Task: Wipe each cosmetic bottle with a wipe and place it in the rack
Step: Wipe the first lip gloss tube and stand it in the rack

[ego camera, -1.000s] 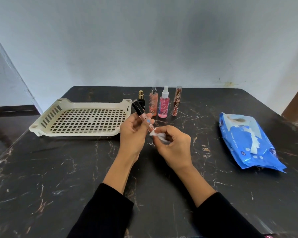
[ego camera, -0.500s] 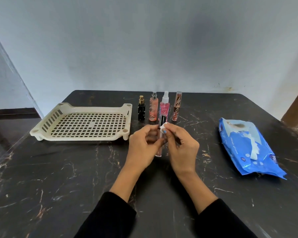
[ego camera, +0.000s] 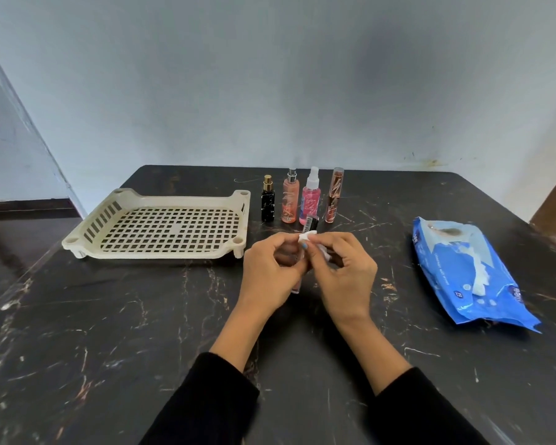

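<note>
My left hand [ego camera: 270, 271] grips a slim pink tube with a black cap [ego camera: 311, 223], held nearly upright over the table's middle. My right hand [ego camera: 345, 274] pinches a small white wipe [ego camera: 306, 236] against the tube just below its cap. The cream plastic rack [ego camera: 87, 226] lies to the left with nothing in it. Behind my hands stand a black bottle [ego camera: 267, 203], a peach spray bottle [ego camera: 290, 200], a pink spray bottle [ego camera: 309, 200] and a copper tube [ego camera: 334, 197] in a row.
A blue pack of wipes [ego camera: 469, 277] lies at the right, a white wipe sticking out of its opening. The black marble table [ego camera: 109, 332] ends at the wall behind the bottles. The floor drops away at the left edge.
The tube went from tilted left to nearly upright. Both hands shifted slightly right, and the wipe moved up from the tube's lower end to just under the cap.
</note>
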